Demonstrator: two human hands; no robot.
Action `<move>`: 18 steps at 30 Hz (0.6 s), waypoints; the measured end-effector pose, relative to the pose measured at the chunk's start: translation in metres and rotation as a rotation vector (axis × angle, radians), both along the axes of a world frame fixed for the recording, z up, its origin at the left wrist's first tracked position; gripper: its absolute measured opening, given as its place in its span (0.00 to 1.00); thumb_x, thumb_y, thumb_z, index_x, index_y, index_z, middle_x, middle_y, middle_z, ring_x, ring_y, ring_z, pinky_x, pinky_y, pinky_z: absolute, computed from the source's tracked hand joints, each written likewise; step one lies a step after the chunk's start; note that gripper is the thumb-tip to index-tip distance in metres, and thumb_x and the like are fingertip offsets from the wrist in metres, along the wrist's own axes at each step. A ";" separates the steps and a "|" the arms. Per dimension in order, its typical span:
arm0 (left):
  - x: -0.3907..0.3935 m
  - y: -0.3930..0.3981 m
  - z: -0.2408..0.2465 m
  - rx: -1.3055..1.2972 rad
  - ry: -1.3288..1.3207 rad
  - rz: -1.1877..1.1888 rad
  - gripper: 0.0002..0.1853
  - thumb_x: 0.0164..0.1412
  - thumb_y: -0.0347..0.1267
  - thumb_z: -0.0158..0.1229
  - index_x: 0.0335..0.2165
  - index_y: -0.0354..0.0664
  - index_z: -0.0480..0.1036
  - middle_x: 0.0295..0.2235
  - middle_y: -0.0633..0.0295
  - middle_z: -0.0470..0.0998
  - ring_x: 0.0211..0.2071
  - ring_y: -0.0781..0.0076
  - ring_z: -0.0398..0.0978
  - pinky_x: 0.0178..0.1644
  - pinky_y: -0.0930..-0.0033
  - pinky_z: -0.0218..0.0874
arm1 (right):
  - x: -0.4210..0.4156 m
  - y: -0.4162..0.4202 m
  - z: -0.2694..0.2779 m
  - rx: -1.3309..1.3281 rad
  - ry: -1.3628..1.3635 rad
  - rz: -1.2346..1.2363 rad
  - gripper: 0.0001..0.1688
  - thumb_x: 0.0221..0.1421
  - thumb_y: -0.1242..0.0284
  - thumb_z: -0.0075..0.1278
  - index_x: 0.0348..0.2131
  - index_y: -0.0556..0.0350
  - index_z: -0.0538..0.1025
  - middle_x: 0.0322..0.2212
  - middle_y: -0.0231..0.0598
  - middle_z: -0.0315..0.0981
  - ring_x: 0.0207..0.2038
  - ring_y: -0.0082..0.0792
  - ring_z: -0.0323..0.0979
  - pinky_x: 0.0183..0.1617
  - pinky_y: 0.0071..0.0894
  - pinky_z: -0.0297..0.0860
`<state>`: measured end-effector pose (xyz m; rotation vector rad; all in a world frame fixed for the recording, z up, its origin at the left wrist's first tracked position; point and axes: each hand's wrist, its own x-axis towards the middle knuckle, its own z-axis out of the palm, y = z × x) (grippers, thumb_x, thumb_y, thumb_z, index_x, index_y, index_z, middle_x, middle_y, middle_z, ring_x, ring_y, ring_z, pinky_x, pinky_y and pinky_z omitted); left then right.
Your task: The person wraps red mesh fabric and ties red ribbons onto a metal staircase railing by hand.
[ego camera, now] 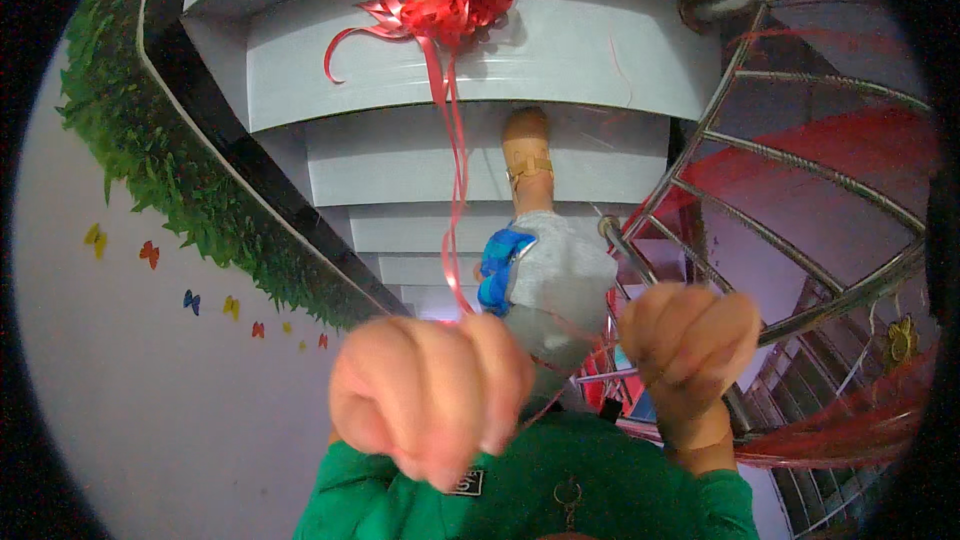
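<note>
My left hand is closed around the lower ends of long red ribbon tails. These run down from a shiny red ribbon bow, which hangs in front of the upper steps. My right hand is curled into a blurred fist beside the stair railing, apart from the left. Whether it grips a thin strand cannot be made out. Between and beyond the hands is my bent leg in grey trousers, with a glossy blue item at its side. My foot in a tan strapped sandal rests on a step.
Pale stairs span the middle. A metal railing draped with red sheer fabric curves along the right. On the left, green artificial foliage lines the dark stair border, and butterfly decorations dot the wall.
</note>
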<state>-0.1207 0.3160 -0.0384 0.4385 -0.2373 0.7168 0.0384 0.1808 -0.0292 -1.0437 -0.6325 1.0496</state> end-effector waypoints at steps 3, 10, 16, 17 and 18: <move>-0.003 0.001 0.035 -0.398 0.319 0.070 0.14 0.68 0.39 0.45 0.25 0.47 0.63 0.23 0.68 0.69 0.29 0.70 0.68 0.46 0.61 0.62 | 0.013 0.018 0.013 0.014 0.257 -0.281 0.17 0.62 0.65 0.45 0.22 0.52 0.66 0.14 0.30 0.60 0.15 0.26 0.53 0.17 0.25 0.54; -0.002 -0.006 0.027 -0.436 0.375 -0.054 0.16 0.71 0.40 0.36 0.26 0.48 0.61 0.23 0.69 0.65 0.25 0.73 0.64 0.46 0.57 0.63 | 0.032 0.000 0.027 0.054 0.199 -0.304 0.16 0.64 0.65 0.43 0.25 0.50 0.61 0.11 0.26 0.51 0.14 0.18 0.45 0.13 0.18 0.45; 0.009 -0.008 0.039 -0.219 -0.052 -0.003 0.12 0.63 0.36 0.54 0.26 0.43 0.65 0.22 0.63 0.67 0.24 0.69 0.67 0.40 0.60 0.65 | 0.044 -0.025 0.070 0.294 0.471 -0.058 0.15 0.60 0.70 0.49 0.21 0.55 0.65 0.15 0.38 0.67 0.14 0.28 0.58 0.14 0.24 0.56; 0.009 -0.010 0.039 -0.309 0.055 -0.019 0.12 0.63 0.36 0.53 0.26 0.42 0.66 0.22 0.63 0.67 0.24 0.69 0.66 0.38 0.61 0.65 | 0.046 -0.024 0.061 0.305 0.412 -0.016 0.16 0.60 0.69 0.49 0.21 0.55 0.66 0.15 0.39 0.68 0.14 0.28 0.58 0.14 0.26 0.57; 0.009 -0.013 0.041 -0.393 0.162 -0.025 0.12 0.63 0.35 0.53 0.25 0.41 0.66 0.22 0.63 0.67 0.23 0.69 0.66 0.37 0.62 0.64 | 0.032 -0.022 0.058 0.207 0.253 -0.172 0.14 0.58 0.69 0.50 0.22 0.54 0.67 0.16 0.41 0.69 0.14 0.30 0.59 0.16 0.28 0.59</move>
